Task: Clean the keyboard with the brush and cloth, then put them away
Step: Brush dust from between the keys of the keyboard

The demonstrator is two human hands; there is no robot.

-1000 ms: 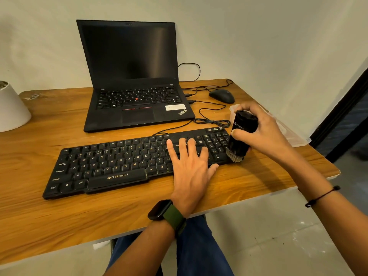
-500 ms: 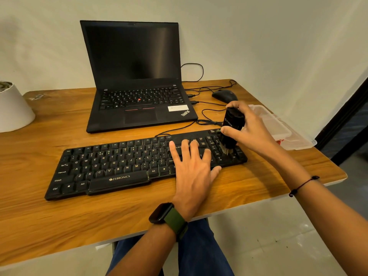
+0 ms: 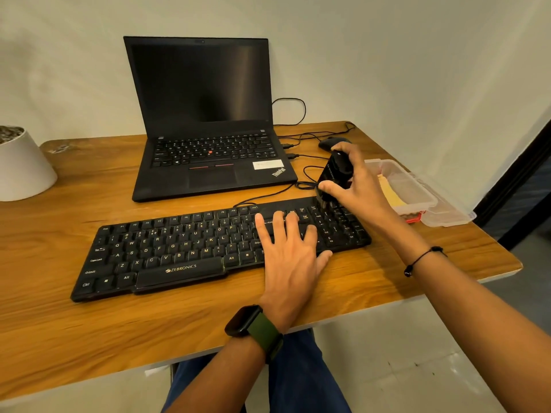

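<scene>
**Brush on the number pad, other hand pinning the board**

My right hand [image 3: 356,186] is wrapped around the black brush [image 3: 335,177], fingers curled over its top and thumb clamped low on its near side. I'm holding it tilted, top leaning away from me, bristle end down at the far right corner of the keyboard [image 3: 179,248], over the number pad. The bristles are dark against dark keys, so I can't quite tell whether they're touching. My right forearm comes in from the lower right, wrist bent toward the keys, a thin black cord bracelet [image 3: 422,260] around it.

My left hand [image 3: 290,257] lies flat on the right part of the keyboard, fingers straight and spread across the keys, thumb out along the front edge, gripping nothing. A watch with a green strap [image 3: 255,330] sits on that wrist.

Just beyond my right hand there's a clear plastic box [image 3: 417,189] with something yellow inside, possibly the cloth. Behind the keyboard the laptop [image 3: 205,120] stands open, screen dark, a mouse [image 3: 329,141] beside it, all on the wooden desk [image 3: 89,323].
</scene>
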